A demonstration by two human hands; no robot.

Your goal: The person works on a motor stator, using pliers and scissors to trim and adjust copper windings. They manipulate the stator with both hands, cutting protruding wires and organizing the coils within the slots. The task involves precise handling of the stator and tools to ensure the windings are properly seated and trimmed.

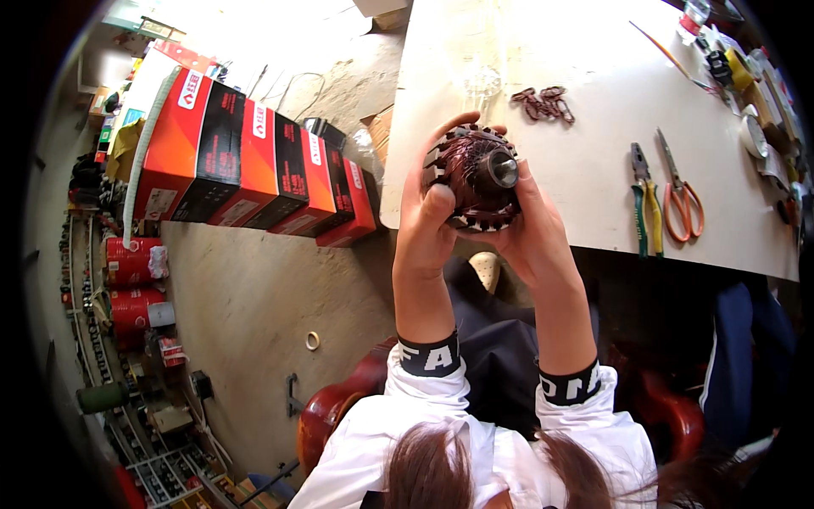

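Between my two hands I hold a motor armature (473,174), a round core with dark slots about its rim, reddish-brown windings and a shaft end that faces up toward me. My left hand (428,191) wraps its left side, with the thumb on the near face and fingers behind. My right hand (536,212) grips the right side, its thumb beside the shaft; its other fingers are mostly hidden beneath. The armature is held up over the near left edge of the white table (593,187). Beyond it lies a small heap of dark reddish-brown pieces (543,105).
Pliers with green and yellow handles (644,199) and orange-handled scissors (681,191) lie on the table's right. Small items crowd its far right edge. Red and black boxes (246,161) stand at left. A tape ring (313,341) is on the floor, near a red chair (339,403).
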